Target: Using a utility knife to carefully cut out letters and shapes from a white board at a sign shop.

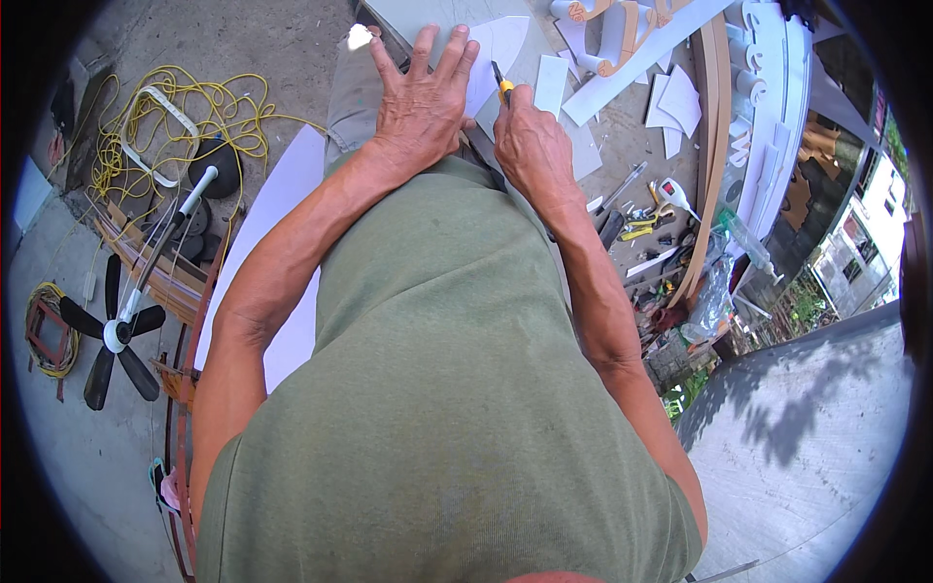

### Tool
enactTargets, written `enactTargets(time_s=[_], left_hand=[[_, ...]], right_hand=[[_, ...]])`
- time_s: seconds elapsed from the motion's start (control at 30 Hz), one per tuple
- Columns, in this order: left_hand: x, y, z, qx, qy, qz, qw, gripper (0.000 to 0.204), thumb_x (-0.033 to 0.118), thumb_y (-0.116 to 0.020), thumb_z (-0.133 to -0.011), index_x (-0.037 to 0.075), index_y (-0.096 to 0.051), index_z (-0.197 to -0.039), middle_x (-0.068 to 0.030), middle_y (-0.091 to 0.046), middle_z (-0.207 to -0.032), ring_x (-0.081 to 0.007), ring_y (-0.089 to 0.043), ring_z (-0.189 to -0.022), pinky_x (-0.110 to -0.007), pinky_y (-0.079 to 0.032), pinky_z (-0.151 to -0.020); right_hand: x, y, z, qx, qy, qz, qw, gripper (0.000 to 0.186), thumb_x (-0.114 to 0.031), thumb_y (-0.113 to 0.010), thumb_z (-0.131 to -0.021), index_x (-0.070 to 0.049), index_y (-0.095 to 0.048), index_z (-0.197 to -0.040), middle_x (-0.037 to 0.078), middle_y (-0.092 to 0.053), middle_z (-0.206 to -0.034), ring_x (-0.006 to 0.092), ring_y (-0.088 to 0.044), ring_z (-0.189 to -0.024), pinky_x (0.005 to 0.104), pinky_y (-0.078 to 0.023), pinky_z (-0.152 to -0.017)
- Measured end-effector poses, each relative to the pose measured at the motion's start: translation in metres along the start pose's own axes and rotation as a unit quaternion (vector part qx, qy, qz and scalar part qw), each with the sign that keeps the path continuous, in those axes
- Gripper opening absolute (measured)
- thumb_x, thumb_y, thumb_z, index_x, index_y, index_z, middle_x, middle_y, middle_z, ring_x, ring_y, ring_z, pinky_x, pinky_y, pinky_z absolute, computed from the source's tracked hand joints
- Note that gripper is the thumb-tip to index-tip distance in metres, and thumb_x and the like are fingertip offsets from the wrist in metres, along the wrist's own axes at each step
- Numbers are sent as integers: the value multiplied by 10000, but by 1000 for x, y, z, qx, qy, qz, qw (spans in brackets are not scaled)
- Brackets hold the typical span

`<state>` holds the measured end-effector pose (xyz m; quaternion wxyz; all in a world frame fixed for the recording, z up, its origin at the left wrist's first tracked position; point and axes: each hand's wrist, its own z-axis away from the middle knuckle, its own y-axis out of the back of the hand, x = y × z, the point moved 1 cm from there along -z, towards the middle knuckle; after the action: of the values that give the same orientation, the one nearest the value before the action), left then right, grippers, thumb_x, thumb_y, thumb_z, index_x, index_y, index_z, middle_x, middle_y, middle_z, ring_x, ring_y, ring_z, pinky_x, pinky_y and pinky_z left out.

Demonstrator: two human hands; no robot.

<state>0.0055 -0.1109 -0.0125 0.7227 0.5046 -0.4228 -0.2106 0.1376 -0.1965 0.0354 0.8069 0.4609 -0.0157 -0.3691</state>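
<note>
The right hand point(530, 136) had its fingers curled tightly around a yellow and black knife point(504, 86), whose tip pointed away from the person over a pointed white sheet point(502, 41); whether the blade touched it, I could not tell. The left hand point(420, 102) lay with its fingers fanned out and grasping nothing, just at the left edge of the sheet. The sheet itself rested on a grey board point(583, 148), which showed on both sides of it.

Right of the sheet, a short white strip point(551, 85) lay near, and past that a long white strip point(637, 60) slanted across. Farther right of the sheet were white scraps point(677, 103) and a curved brown strip point(717, 146). Nearer the person than the sheet, off to its right, lay yellow-handled pliers point(637, 231) among other small tools.

Left of the sheet and nearer the person was a large white panel point(292, 219). Well to the left of the sheet, a tangled yellow cord point(255, 146) lay on the floor, and a fan point(116, 336) with black blades stood nearer the person than the cord.
</note>
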Motion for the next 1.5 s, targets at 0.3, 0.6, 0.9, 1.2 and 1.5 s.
enactTargets(time_s=[0.3,0.6,0.9,1.2,1.5], left_hand=[[1,-2,1,0,2,-5,1000,942,380,-862,-732,47,-446,-1509,-86,-318,-1583,-345,-253,-1457,-814,-256,-1011],[1,-2,1,-3,1,-1,1000,940,378,-860,-739,44,-444,-1512,-91,-315,-1583,-349,-246,-1459,-818,-254,-1011],[2,-2,1,-2,3,-3,1000,938,371,-860,-736,48,-444,-1512,-89,-317,-1583,-353,-241,-1462,-823,-256,-1005],[2,-1,0,-3,4,1,1000,948,369,-864,-730,48,-440,-1514,-89,-317,-1585,-352,-253,-1457,-820,-258,-1004],[2,-1,1,3,2,-2,1000,940,368,-860,-735,40,-443,-1511,-97,-317,-1583,-357,-255,-1453,-817,-255,-1006]], right_hand=[[-1,1,3,5,4,-4,1000,214,-214,-484,-1030,-1,-466,-1026,322,-663,-761,527,-657,-734,616,-497,-670],[1,-1,5,-4,-10,-11,1000,220,-222,-489,-1028,-3,-466,-1028,324,-657,-751,526,-658,-737,614,-498,-678],[2,-3,7,1,-12,-13,1000,217,-220,-487,-1030,-3,-467,-1018,332,-654,-755,534,-658,-748,620,-495,-680],[2,-7,10,7,-16,-23,1000,212,-215,-485,-1029,-4,-465,-1019,334,-656,-762,539,-656,-754,625,-490,-686],[1,-6,10,4,-22,-23,1000,219,-217,-485,-1032,0,-458,-1018,332,-654,-760,544,-649,-758,625,-489,-686]])
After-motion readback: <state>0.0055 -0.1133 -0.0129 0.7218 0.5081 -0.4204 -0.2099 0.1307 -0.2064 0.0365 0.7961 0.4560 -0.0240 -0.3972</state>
